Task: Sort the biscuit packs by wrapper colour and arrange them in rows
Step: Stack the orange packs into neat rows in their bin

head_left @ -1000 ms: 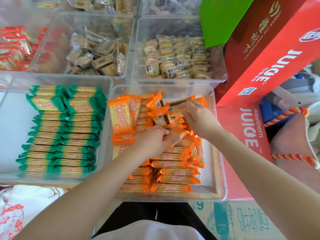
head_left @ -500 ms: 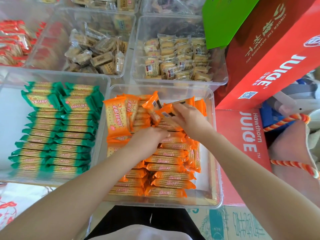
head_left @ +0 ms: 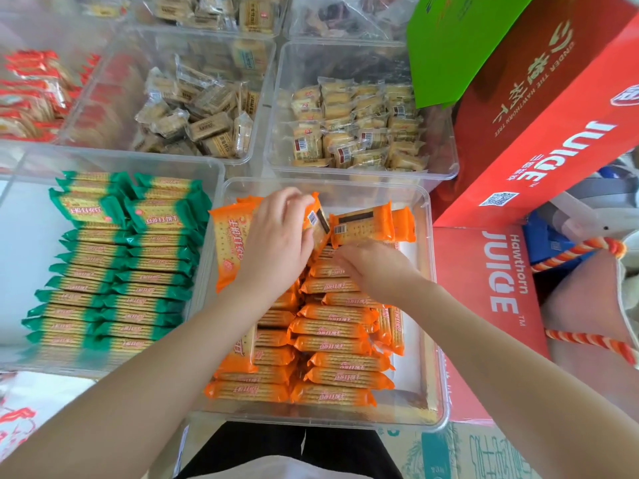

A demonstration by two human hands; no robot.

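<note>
Head view: left hand (head_left: 276, 243) pinches an orange pack (head_left: 316, 219); right hand (head_left: 373, 267) rests flat-fingered on the rows (head_left: 332, 326).

Both hands work at the far end of a clear bin of orange biscuit packs.

The left hand (head_left: 276, 243) grips an upturned orange pack (head_left: 316, 221) with its barcode showing; the right hand (head_left: 371, 267) rests with curled fingers on the rows of orange packs (head_left: 332, 326), just under another loose pack (head_left: 363, 224) lying barcode side up. The clear bin (head_left: 428, 305) holds them all. Left of the left hand, green packs (head_left: 114, 271) lie in two rows in a second bin (head_left: 211, 174). Right of the right hand stand red juice boxes (head_left: 501, 271).
</note>
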